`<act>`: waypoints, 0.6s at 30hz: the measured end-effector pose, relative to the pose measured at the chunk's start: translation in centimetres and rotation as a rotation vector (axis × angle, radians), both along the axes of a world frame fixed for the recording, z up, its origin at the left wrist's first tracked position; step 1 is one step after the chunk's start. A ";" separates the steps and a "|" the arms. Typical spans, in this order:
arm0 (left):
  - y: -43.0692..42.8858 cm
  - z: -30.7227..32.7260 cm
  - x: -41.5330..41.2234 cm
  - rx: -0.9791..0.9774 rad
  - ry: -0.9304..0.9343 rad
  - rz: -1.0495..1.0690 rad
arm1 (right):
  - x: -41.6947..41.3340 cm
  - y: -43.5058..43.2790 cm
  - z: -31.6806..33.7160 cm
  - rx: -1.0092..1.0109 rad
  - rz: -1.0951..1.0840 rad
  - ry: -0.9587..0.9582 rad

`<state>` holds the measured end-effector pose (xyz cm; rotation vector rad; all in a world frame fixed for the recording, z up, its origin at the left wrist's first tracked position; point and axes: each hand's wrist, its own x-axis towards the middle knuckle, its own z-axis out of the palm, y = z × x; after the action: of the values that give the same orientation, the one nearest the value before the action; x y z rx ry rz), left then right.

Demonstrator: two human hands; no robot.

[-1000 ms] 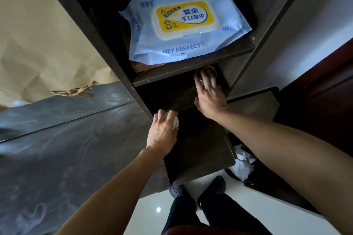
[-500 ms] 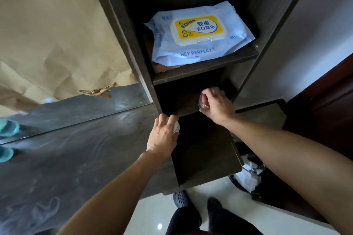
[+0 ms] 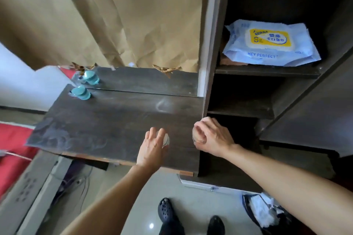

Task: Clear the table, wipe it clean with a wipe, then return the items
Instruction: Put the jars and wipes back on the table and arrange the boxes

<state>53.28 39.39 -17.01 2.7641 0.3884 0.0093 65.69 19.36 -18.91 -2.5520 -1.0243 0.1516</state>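
Note:
My left hand [image 3: 152, 147] grips a small white round container [image 3: 166, 140] just above the dark wooden table [image 3: 107, 120], near its front right. My right hand [image 3: 214, 137] holds a small clear jar with a pale beige content [image 3: 197, 135] at the table's right edge, in front of the shelf unit. A blue pack of wet wipes [image 3: 271, 44] with a yellow lid lies on an upper shelf. A teal-capped clear container [image 3: 81, 92] stands at the table's far left corner, reflected in the mirror behind it.
A dark shelf unit [image 3: 267, 74] rises to the right of the table. Brown paper [image 3: 114, 15] covers the mirror above the table. A bin with crumpled white wipes [image 3: 265, 212] sits on the floor at lower right. My feet stand below the table edge.
Both hands have come out of the lower shelf and moved left to the table, each carrying its container. The view has swung left, bringing the teal-capped container into sight.

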 end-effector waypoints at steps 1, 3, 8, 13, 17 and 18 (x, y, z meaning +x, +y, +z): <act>1.2 0.2 -1.1 0.000 -0.010 0.041 | -0.4 1.5 0.1 0.004 0.030 -0.006; 3.9 0.5 -3.1 -0.002 -0.026 0.116 | -1.3 4.7 0.5 0.016 0.083 -0.024; 11.8 0.6 -7.7 0.007 -0.034 0.226 | -3.0 13.6 0.6 0.029 0.159 -0.063; 21.5 1.0 -11.6 0.044 -0.022 0.266 | -4.7 24.2 0.1 0.004 0.155 -0.035; 28.9 1.5 -13.7 0.049 -0.033 0.279 | -6.6 31.7 -0.1 -0.003 0.147 0.026; 30.5 1.5 -14.0 0.049 -0.031 0.288 | -6.9 33.1 -0.1 -0.008 0.153 0.039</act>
<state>39.26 69.86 -15.47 2.7266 0.7833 0.1346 58.75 52.48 -18.97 -2.4671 -1.2055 0.2458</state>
